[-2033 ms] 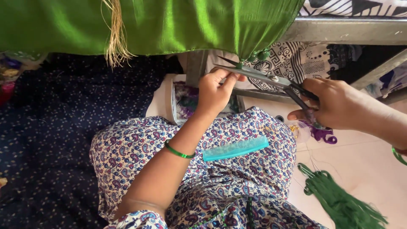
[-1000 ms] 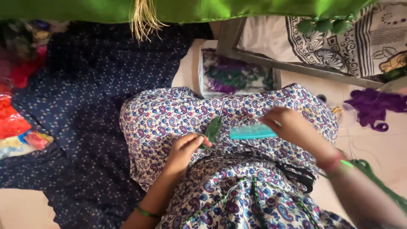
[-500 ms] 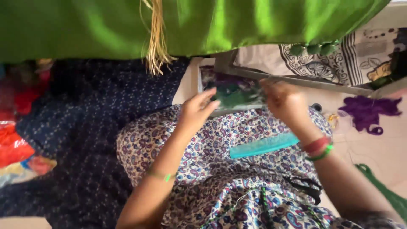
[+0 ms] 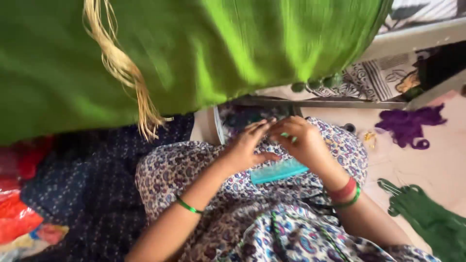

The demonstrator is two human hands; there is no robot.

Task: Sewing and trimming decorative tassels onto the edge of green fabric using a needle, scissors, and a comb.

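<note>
While my left hand (image 4: 245, 145) and right hand (image 4: 301, 143) have risen together off my lap, fingertips pinch a small green bit between them; the teal comb (image 4: 279, 171) lies just beneath, green cloth (image 4: 218, 48) overhead.

Both arms are being stretched forward. The left hand (image 4: 245, 145) and right hand (image 4: 301, 143) are being held close together, fingertips meeting, fingers bent.

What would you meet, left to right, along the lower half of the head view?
Red cloth → dark blue cloth → left hand → right hand → dark green yarn.
</note>
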